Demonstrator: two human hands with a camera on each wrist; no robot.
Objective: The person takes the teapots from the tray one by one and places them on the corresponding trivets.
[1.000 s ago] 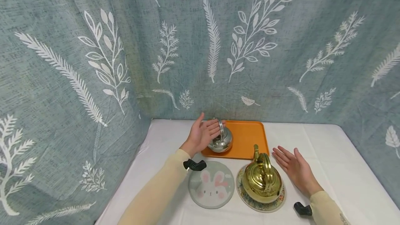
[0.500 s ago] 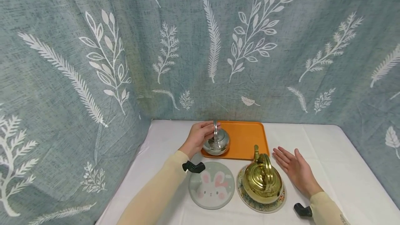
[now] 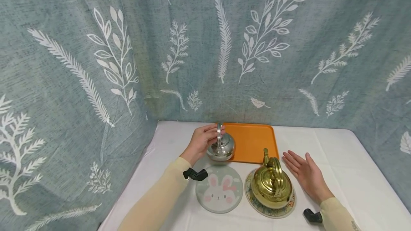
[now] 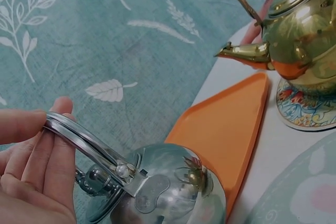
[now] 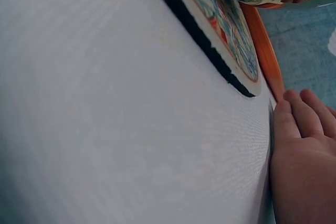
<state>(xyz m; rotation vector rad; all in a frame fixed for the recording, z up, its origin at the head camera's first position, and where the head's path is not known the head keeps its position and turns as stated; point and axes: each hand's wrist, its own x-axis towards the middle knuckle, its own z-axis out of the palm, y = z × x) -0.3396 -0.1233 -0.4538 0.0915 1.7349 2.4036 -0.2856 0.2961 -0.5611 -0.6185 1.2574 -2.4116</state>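
Note:
My left hand [image 3: 202,141] grips the arched handle of a silver kettle [image 3: 223,149], thumb on one side and fingers on the other, as the left wrist view shows. The kettle is over the left part of an orange tray [image 3: 253,142]; whether it touches the tray I cannot tell. A gold kettle [image 3: 264,189] stands on a round patterned mat [image 3: 284,212], its spout towards the tray. To its right, my right hand [image 3: 305,174] lies with straight fingers and holds nothing.
A round grey-green mat with a rabbit face [image 3: 219,200] lies in front of the tray, left of the gold kettle. White cloth [image 3: 334,163] covers the table. A blue-green curtain with white leaf prints [image 3: 199,63] hangs behind and at both sides.
My left hand has gone from straight fingers at the silver kettle's handle to gripping it. The silver kettle has shifted left and slightly nearer. My right hand has stayed in place.

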